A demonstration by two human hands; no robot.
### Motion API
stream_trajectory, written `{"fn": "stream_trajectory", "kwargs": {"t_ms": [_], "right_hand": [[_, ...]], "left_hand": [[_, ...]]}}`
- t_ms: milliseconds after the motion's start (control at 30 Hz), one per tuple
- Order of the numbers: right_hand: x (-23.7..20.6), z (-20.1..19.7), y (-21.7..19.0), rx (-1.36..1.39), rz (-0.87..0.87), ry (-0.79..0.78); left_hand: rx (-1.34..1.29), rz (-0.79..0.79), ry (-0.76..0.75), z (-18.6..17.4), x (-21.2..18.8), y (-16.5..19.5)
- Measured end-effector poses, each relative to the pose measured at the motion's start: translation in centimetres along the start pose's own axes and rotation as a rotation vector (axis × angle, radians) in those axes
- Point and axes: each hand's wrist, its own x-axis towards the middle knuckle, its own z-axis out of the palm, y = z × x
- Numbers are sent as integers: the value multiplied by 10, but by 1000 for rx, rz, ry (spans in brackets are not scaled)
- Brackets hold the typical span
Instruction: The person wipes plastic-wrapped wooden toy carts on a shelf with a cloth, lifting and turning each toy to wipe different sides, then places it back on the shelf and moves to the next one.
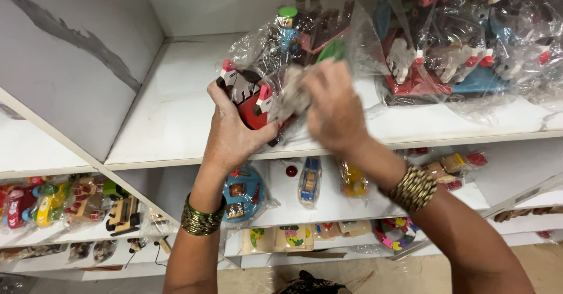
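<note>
A: Where is the wooden toy (251, 97) right now?

B: Just above the front edge of the white shelf (176, 109), held up in both hands. It is a painted piece, red, black and white, wrapped in a clear plastic bag (264, 47) that trails back over the shelf.

A: How are the hands placed?

B: The left hand (231, 132) cups the toy from below and from the side nearest the shelf's front, fingers curled tight around it through the film. The right hand (334, 109) is blurred; its fingers look bunched together on a greyish cloth (293, 94) pressed against the toy's right side.

A: How would you judge its handling?

B: Light and stiff, I think, being small and wooden. The film looks slippery and crinkly, so a grip on the bag alone could slide. The solid body is the safer hold; the small painted parts sticking up look easier to snap.

A: Anything else close by?

B: Further right on the same shelf lies a heap of bagged toys (463, 53). Below the shelf's front edge, a lower shelf carries a round blue toy (240, 194) and a small blue car (309, 179), also wrapped.
</note>
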Motion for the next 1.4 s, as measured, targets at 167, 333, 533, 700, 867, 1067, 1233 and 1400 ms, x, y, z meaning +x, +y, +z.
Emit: {"fn": "stream_trajectory", "kwargs": {"t_ms": [167,333,533,700,867,1067,1233,1400], "right_hand": [[24,-36,76,-31,131,204],[61,-47,93,-24,111,223],[66,-20,47,-54,30,110],[53,-20,51,-33,-7,83],[71,-19,94,-231,-172,200],[76,-10,57,-122,-94,29],[75,-13,18,-104,-263,12],[108,-11,63,-441,-104,-67]], "left_hand": [[13,88,-70,-20,6,6],[392,246,151,-50,17,33],[145,435,-345,-49,80,51],[297,219,-236,-25,101,66],[630,66,-241,-9,96,70],[665,68,-276,-10,97,66],[577,171,-238,-6,95,60],[714,42,-266,-17,93,79]]}}
